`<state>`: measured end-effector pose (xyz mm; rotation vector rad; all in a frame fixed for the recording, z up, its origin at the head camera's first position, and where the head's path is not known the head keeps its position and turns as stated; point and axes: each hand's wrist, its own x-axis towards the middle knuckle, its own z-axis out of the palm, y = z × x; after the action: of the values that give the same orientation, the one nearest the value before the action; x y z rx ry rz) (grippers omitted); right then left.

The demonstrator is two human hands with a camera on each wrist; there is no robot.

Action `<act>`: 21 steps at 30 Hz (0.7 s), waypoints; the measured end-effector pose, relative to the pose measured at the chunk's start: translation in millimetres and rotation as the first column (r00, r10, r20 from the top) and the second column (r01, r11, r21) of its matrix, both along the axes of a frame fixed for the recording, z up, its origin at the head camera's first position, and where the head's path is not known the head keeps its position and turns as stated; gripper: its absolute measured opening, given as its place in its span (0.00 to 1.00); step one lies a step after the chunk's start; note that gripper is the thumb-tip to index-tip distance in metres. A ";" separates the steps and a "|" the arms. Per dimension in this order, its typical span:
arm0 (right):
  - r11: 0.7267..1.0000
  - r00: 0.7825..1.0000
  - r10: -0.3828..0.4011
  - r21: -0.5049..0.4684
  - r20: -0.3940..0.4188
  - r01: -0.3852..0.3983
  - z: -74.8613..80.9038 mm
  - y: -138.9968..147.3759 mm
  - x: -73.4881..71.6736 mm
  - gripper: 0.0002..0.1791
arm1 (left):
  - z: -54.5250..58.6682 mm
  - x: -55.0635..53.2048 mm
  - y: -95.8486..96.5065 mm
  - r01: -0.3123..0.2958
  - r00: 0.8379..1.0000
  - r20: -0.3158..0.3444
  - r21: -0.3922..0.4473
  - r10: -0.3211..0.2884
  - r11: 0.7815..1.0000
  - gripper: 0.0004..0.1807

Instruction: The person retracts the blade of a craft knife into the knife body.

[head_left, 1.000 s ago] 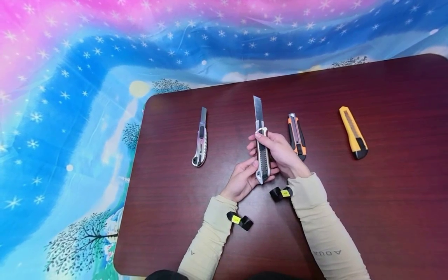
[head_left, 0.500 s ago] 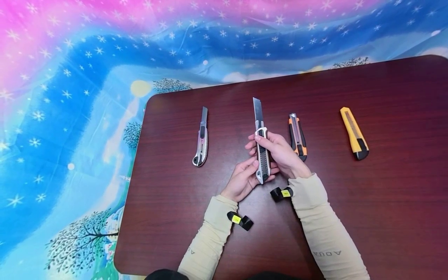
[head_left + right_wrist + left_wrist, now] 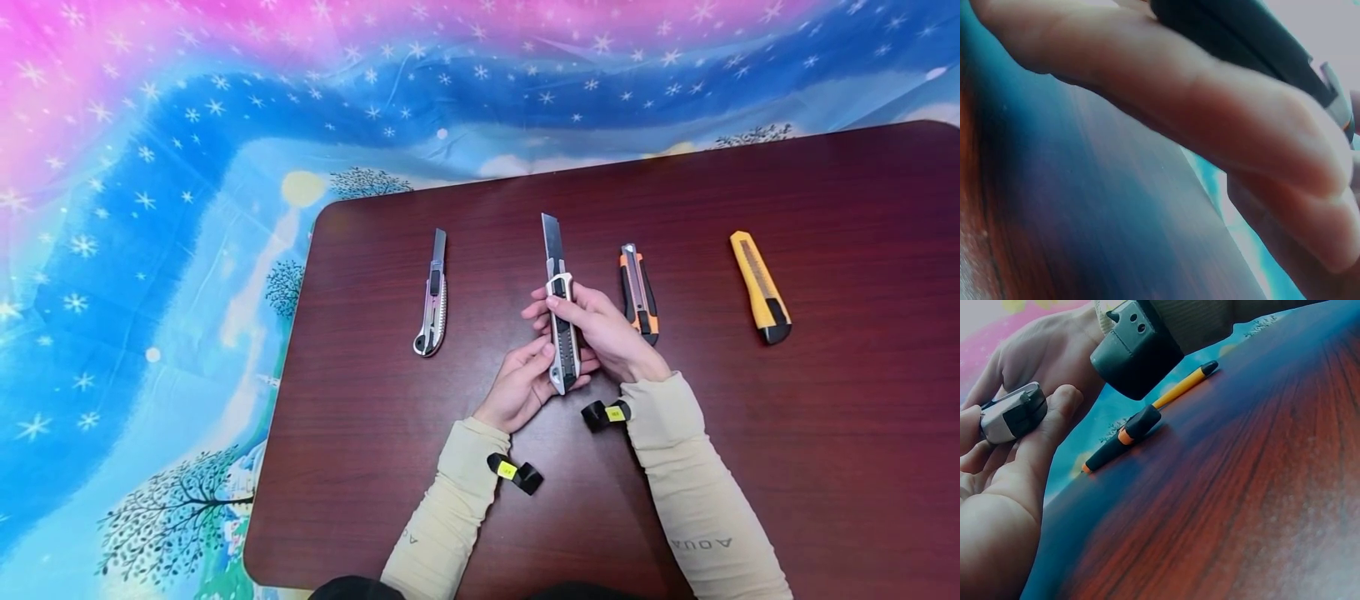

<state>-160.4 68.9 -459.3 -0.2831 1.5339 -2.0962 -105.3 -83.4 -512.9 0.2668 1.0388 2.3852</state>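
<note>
A silver and black utility knife [image 3: 566, 346] is held over the table with its long blade [image 3: 552, 237] out and pointing away. My left hand [image 3: 516, 382] grips the handle's lower end, thumb on its left side. Higher up, my right hand [image 3: 606, 327] holds the same handle, its thumb on the upper face near the slider. In the left wrist view the knife's butt end [image 3: 1019, 415] sits between both hands. The right wrist view shows fingers [image 3: 1210, 106] under the dark handle [image 3: 1241, 44]; the blade is out of sight there.
On the dark wooden table [image 3: 360, 467] lie a silver utility knife [image 3: 431, 304] with its blade out on the left, an orange and black one [image 3: 639, 292] just right of my right hand, and a yellow one [image 3: 759, 287] farther right. A patterned cloth [image 3: 225, 167] hangs beyond the edge.
My right thumb has slid slightly down the handle toward me, and the blade now sticks out a little less. The left hand keeps its place; the other knives lie as before.
</note>
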 end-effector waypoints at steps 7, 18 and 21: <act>0.999 0.999 0.037 -0.013 -0.023 -0.038 0.3 2.2 0.6 0.19 | -0.2 0.0 -0.6 0.003 1.000 -0.016 -0.010 -0.003 1.000 0.30; 0.992 0.991 0.108 -0.060 -0.081 -0.113 -2.3 6.5 -0.6 0.18 | 1.0 0.2 0.2 0.008 0.999 -0.040 -0.013 -0.008 1.000 0.31; 0.991 0.988 0.123 -0.044 -0.090 -0.127 -3.2 8.1 -1.1 0.19 | 1.2 0.6 0.6 0.012 0.999 -0.043 -0.013 -0.013 1.000 0.31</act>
<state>-161.4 77.0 -462.5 -0.4821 1.4746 -2.0496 -104.7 -82.8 -511.7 0.3200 1.0684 2.3706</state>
